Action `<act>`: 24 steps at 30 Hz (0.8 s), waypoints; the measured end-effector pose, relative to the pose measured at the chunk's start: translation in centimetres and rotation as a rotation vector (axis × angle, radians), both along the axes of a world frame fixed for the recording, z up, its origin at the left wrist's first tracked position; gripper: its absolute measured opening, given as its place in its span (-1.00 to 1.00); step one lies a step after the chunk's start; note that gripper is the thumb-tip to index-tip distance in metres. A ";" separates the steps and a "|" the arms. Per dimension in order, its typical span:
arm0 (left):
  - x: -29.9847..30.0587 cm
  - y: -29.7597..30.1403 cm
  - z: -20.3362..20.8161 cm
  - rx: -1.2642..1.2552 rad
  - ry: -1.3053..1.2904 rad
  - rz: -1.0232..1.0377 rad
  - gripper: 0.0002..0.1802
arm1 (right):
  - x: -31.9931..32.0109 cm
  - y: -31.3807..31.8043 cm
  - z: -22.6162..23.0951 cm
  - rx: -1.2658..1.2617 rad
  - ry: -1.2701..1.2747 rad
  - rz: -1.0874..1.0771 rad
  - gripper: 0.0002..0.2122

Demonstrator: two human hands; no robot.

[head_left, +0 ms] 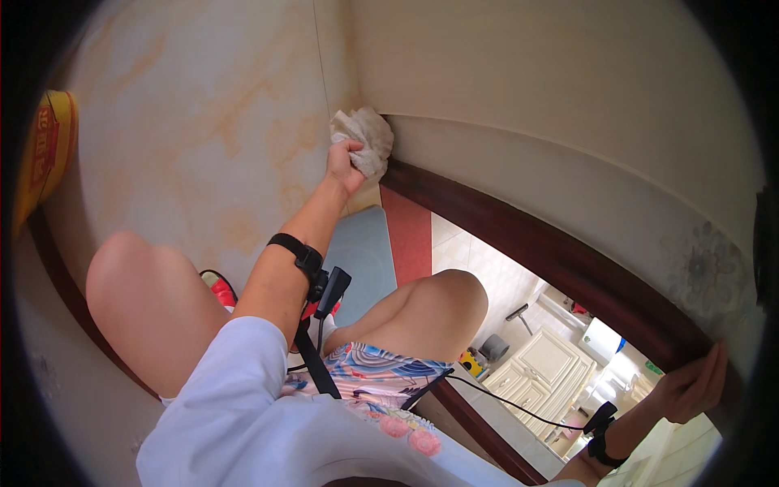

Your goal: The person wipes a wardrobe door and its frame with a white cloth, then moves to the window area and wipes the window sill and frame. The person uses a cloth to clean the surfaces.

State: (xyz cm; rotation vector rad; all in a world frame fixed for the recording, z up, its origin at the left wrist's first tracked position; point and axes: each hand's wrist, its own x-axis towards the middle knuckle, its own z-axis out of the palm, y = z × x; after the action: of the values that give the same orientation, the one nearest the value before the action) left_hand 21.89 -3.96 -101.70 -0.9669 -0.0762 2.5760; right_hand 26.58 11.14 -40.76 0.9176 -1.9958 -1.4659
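A crumpled whitish cloth (365,138) is bunched in my left hand (346,166), whose fingers are closed on it. It presses into the corner where the wall meets the upper end of a dark reddish wooden frame (535,252). At the lower right, my right hand (694,385) holds the other end of that frame, its fingers bent against the edge. The thumb is hard to make out. Black straps with small devices sit on both my forearms.
A yellow and red package (53,150) stands at the far left. Under my bent knees lie a grey mat (357,252) and a red strip (407,235). Past the frame, cream cabinets (544,369) and a squeegee-like tool (518,312) show. A thin black cable hangs between my arms.
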 end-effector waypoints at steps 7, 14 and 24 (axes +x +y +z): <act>-1.6 1.4 -0.8 -0.114 -0.174 -0.066 -0.56 | 0.1 0.2 0.3 0.003 0.000 -0.029 -0.82; 0.7 6.5 9.0 -1.354 0.525 -0.672 -0.47 | 0.5 -0.5 0.3 0.013 0.014 -0.059 -0.81; -2.2 4.3 9.3 -1.475 0.527 -0.570 -0.51 | 1.0 -1.3 0.5 -0.027 -0.020 -0.061 -0.81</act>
State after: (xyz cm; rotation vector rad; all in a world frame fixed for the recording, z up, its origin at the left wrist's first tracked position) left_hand 19.66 0.37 -92.42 -0.4338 2.0645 1.9234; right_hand 27.54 9.88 -40.27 0.8701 -2.0697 -1.4640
